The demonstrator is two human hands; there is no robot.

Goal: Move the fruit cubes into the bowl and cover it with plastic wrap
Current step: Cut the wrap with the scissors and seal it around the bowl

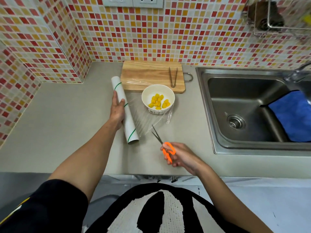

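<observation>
A white bowl holds several yellow fruit cubes and stands on the counter just in front of the cutting board. A sheet of clear plastic wrap lies flat on the counter under the bowl, pulled out from a white roll with green lines. My left hand presses on that roll from the left. My right hand grips orange-handled scissors, whose blades are spread and point at the near edge of the wrap.
A wooden cutting board lies against the tiled wall with metal tongs on it. A steel sink with a blue cloth is to the right. The counter's front edge runs just below my right hand.
</observation>
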